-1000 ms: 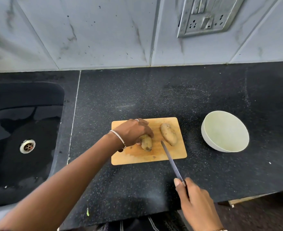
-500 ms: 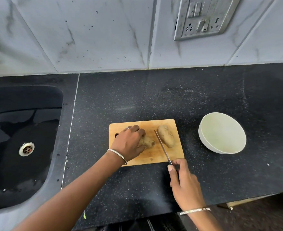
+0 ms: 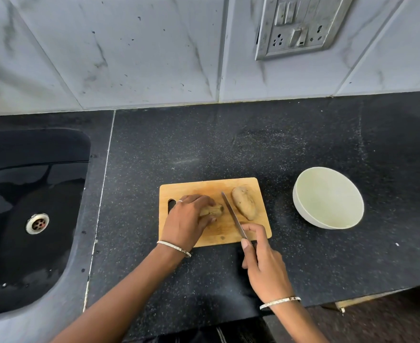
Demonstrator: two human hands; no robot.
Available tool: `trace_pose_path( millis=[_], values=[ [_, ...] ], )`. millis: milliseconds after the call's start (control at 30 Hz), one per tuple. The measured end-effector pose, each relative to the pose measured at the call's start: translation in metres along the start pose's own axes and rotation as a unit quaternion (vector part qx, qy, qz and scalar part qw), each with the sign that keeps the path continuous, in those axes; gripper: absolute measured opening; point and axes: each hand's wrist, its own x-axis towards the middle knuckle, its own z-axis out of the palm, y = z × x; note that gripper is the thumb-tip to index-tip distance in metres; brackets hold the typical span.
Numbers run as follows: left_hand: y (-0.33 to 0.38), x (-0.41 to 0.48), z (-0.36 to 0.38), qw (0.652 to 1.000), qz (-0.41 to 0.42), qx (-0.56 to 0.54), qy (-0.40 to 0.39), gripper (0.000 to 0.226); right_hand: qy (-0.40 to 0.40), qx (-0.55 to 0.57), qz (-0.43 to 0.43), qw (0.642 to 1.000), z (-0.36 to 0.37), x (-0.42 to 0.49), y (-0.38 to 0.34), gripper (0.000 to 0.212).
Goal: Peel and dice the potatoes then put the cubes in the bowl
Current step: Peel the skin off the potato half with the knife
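Cutting board (image 3: 204, 189): 1, taken as reference. Potatoes: 2, both on it: left potato (image 3: 215, 210), right potato (image 3: 245, 205). Knife (image 3: 231, 215): 1, across its near right part. Bowl (image 3: 327, 199): 1, to its right. Sink (image 3: 18, 256): 1, well to its left. Hands: 2, left hand (image 3: 186, 219) on it, right hand (image 3: 266, 266) at its near edge.

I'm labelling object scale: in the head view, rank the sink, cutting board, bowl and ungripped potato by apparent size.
1. sink, though cut off at the left edge
2. cutting board
3. bowl
4. potato lying free on the board
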Motion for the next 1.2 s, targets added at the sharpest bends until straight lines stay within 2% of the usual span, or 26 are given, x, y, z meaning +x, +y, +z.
trace_pose_path(
  millis=[100, 300, 900, 1033, 1133, 1200],
  values=[
    [-0.001, -0.004, 0.003, 0.999, -0.014, -0.033, 0.016, 0.018, -0.014, -0.004, -0.018, 1.0, 0.001, 0.002, -0.001, 0.032],
    [0.003, -0.011, 0.01, 0.997, -0.023, -0.052, 0.045, 0.027, -0.011, -0.003, -0.029, 1.0, 0.003, 0.003, 0.0, 0.035],
    [0.006, 0.006, 0.006, 1.0, -0.007, -0.015, 0.017, 0.018, 0.004, -0.056, -0.045, 0.997, 0.012, 0.017, -0.014, 0.03],
    [0.011, 0.008, 0.0, 0.999, 0.015, 0.042, -0.022, 0.025, 0.004, -0.054, -0.044, 0.998, 0.016, 0.02, -0.014, 0.028],
    [0.018, 0.014, -0.006, 0.99, 0.057, 0.1, -0.086, 0.046, -0.001, -0.053, -0.046, 0.998, 0.016, 0.019, -0.012, 0.026],
    [0.021, 0.022, -0.008, 0.979, 0.067, 0.141, -0.127, 0.047, -0.002, -0.057, -0.048, 0.997, 0.016, 0.018, -0.012, 0.025]
  ],
)
